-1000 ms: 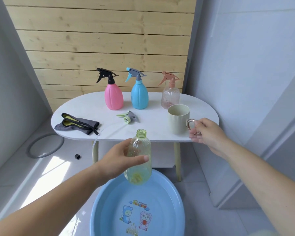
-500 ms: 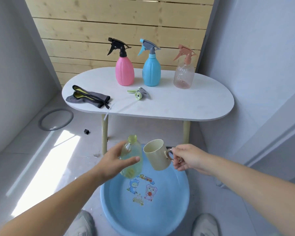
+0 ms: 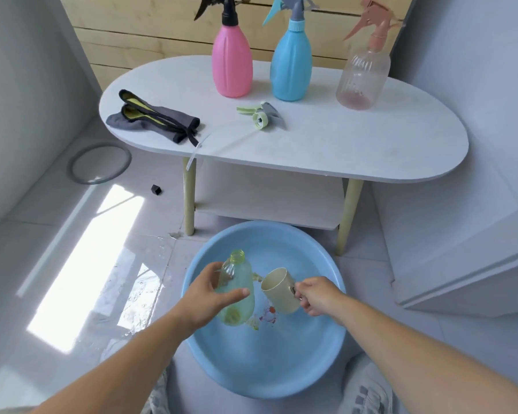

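Note:
My left hand grips a clear yellow-green bottle with no cap, held upright and slightly tilted over the blue basin on the floor. My right hand holds a beige mug by its handle, tilted with its mouth toward the bottle, close beside it. The bottle's green and grey spray head lies on the white table.
Pink, blue and clear pinkish spray bottles stand at the table's back. A grey and yellow cloth lies at its left. A grey ring and a small black piece are on the tiled floor.
My right hand took the mug off the table and brought it down beside the bottle. Both hands have sunk lower into the basin, and my view has dropped closer.

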Demonstrator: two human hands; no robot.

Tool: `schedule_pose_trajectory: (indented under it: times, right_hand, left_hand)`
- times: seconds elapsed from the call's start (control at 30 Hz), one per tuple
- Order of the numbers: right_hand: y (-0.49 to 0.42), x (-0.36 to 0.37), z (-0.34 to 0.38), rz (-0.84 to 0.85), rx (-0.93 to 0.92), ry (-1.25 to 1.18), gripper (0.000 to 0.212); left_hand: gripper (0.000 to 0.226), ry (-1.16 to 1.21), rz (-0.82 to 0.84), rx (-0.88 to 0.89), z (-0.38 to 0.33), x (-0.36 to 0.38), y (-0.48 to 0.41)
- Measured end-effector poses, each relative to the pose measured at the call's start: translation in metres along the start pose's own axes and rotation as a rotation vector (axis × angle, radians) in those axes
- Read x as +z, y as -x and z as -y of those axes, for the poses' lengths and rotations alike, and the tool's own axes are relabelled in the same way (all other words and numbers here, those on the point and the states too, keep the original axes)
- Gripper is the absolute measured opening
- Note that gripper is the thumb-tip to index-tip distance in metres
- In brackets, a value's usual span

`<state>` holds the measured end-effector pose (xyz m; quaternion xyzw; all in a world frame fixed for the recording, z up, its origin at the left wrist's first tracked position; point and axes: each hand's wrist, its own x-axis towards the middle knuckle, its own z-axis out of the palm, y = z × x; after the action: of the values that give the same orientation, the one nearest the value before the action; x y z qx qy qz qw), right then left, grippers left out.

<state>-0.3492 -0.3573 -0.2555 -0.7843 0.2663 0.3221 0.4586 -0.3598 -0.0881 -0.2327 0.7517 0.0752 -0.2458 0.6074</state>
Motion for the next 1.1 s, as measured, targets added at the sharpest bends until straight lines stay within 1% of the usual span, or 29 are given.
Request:
schedule_pose_trajectory:
  times: [0.07,0.2,0.23,0.3,0.47,0.6,0.73,0.83,0.93,1.0,1.1]
  right_hand:
    - [-0.004,0.003,-0.002,-0.006,-0.012,-0.01,0.024]
    - [-0.016,0.008,-0.007,-0.06,-0.052,0.042,0.025]
    - [-0.019,0.009,-0.008,-0.067,-0.06,0.07,0.026]
    - [-0.022,0.01,-0.01,-0.076,-0.079,0.13,0.028]
    - [-0.027,0.013,-0.014,-0.079,-0.083,0.172,0.032]
    - [-0.031,0.013,-0.018,-0.076,-0.082,0.161,0.036]
    - [-0.031,0.012,-0.021,-0.081,-0.083,0.173,0.032]
    - [-0.032,0.012,-0.024,-0.072,-0.086,0.105,0.032]
    - [-0.026,0.008,-0.022,-0.062,-0.094,-0.021,0.031]
    - [-0.02,0.004,-0.018,-0.057,-0.129,-0.051,0.031]
    - [-0.011,-0.006,-0.012,-0.063,-0.202,-0.024,0.033]
  left_hand:
    - [0.077,0.004,-0.01,-0.008,0.002,-0.001,-0.004]
    - [0.051,0.072,-0.014,-0.016,0.003,0.0,-0.011]
    - [0.051,0.086,-0.009,-0.018,0.003,0.0,-0.012]
    - [0.058,0.115,0.003,-0.028,0.006,-0.001,-0.015]
    - [0.067,0.146,0.015,-0.049,0.01,-0.001,-0.017]
    - [0.063,0.165,0.027,-0.053,0.008,0.001,-0.015]
    - [0.058,0.174,0.031,-0.055,0.005,0.002,-0.013]
    - [0.06,0.193,0.035,-0.059,0.005,0.002,-0.013]
    - [0.053,0.21,0.038,-0.052,0.002,0.002,-0.012]
    - [0.051,0.216,0.039,-0.046,0.0,0.002,-0.011]
    - [0.06,0.212,0.04,-0.013,-0.005,0.001,-0.009]
